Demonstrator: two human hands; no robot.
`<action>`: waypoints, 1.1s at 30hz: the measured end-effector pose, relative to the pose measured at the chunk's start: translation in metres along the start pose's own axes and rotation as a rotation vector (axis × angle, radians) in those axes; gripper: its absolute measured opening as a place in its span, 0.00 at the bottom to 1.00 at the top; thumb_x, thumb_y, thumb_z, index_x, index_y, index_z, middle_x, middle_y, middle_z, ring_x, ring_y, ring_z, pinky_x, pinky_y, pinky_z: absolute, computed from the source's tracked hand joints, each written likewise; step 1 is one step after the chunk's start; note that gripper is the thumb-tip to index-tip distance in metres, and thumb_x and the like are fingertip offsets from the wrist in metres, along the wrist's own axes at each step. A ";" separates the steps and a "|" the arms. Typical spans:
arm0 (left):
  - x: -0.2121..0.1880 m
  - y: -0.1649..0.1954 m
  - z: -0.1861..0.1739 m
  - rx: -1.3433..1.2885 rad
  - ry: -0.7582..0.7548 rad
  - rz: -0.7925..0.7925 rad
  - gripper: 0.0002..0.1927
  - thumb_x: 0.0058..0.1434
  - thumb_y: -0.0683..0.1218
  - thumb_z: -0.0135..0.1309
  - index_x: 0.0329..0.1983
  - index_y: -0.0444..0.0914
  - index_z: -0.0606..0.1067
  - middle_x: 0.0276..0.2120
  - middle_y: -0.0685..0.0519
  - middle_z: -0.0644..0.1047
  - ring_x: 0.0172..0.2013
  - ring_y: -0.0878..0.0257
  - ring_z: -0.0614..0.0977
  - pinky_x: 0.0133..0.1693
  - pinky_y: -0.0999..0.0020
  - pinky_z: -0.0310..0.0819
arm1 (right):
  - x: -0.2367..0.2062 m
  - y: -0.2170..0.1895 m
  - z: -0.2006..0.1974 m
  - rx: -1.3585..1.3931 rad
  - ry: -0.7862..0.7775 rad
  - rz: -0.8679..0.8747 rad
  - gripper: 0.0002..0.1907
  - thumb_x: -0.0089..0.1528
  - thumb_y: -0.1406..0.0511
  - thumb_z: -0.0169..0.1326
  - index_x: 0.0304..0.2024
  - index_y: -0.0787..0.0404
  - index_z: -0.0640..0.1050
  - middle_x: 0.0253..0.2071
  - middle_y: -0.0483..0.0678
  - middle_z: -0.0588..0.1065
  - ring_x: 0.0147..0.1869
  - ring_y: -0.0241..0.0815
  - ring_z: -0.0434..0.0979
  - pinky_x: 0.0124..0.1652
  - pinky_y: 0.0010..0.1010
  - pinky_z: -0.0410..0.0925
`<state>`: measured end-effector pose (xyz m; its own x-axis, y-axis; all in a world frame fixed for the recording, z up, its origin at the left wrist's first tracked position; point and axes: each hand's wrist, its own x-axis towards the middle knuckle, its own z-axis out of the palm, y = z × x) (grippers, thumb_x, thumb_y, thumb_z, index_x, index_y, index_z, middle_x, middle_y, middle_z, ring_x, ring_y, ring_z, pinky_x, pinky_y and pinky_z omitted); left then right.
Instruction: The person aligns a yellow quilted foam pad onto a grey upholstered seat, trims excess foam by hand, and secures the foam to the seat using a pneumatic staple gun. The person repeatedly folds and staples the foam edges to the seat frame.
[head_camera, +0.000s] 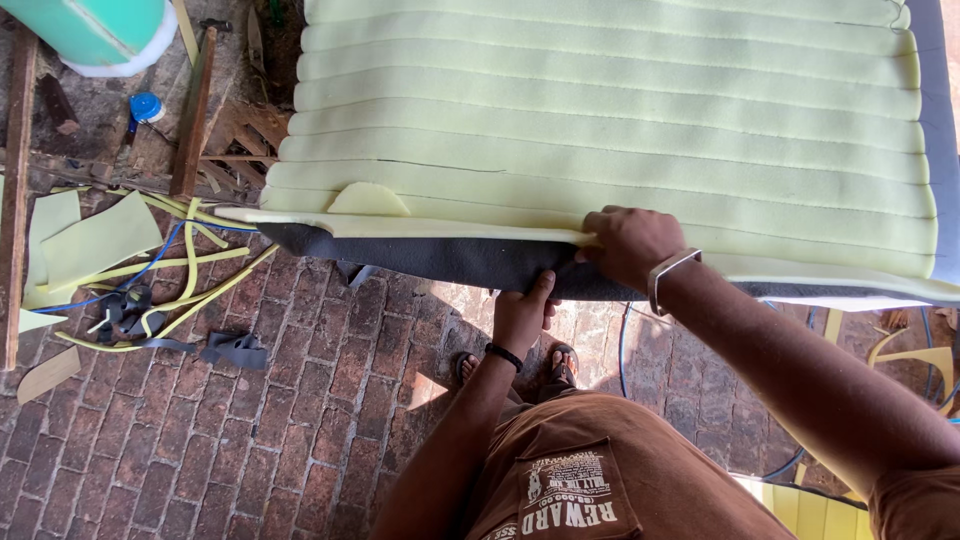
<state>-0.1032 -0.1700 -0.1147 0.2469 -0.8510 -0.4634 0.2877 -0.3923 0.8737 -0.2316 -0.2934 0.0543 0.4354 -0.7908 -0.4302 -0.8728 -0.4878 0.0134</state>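
A large pad of pale yellow ribbed foam (600, 110) fills the upper frame, backed by dark grey fabric (440, 258) that folds down over its near edge. My right hand (630, 245), with a metal bracelet on the wrist, presses on the top of the foam's near edge and pinches it. From below, my left hand (522, 312), with a black band on the wrist, grips the grey fabric just under that edge, thumb up against it. A small loose flap of foam (368, 200) sticks up near the left part of the edge.
The floor is red brick (300, 400). Yellow foam offcuts and strips (110, 245) and grey fabric scraps (235, 350) lie at left, with wooden battens (193, 110), a blue cap (146, 106) and a green roll (100, 30). My sandalled feet (520, 368) stand below the pad.
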 end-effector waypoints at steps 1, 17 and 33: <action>0.000 0.001 -0.001 0.044 -0.013 0.053 0.20 0.66 0.57 0.57 0.32 0.35 0.80 0.22 0.52 0.80 0.17 0.71 0.76 0.18 0.74 0.69 | -0.001 0.002 0.000 0.008 0.018 0.029 0.22 0.64 0.42 0.49 0.50 0.43 0.80 0.39 0.43 0.81 0.35 0.39 0.81 0.30 0.30 0.74; 0.010 0.002 -0.035 0.132 -0.004 -0.119 0.34 0.72 0.68 0.49 0.33 0.33 0.80 0.21 0.51 0.77 0.18 0.67 0.78 0.26 0.80 0.75 | -0.005 0.025 0.035 0.148 0.232 0.073 0.19 0.63 0.45 0.58 0.45 0.49 0.81 0.34 0.44 0.81 0.33 0.43 0.82 0.34 0.37 0.75; -0.017 0.000 0.042 0.126 -0.299 -0.088 0.17 0.68 0.54 0.56 0.32 0.36 0.79 0.22 0.56 0.78 0.18 0.71 0.73 0.19 0.74 0.67 | -0.039 0.027 0.051 0.236 0.252 0.210 0.15 0.60 0.48 0.62 0.43 0.44 0.84 0.38 0.41 0.82 0.39 0.45 0.83 0.37 0.40 0.75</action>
<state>-0.1459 -0.1705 -0.1006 -0.0614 -0.8694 -0.4904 0.1750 -0.4931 0.8522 -0.2835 -0.2574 0.0254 0.2572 -0.9445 -0.2046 -0.9624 -0.2310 -0.1432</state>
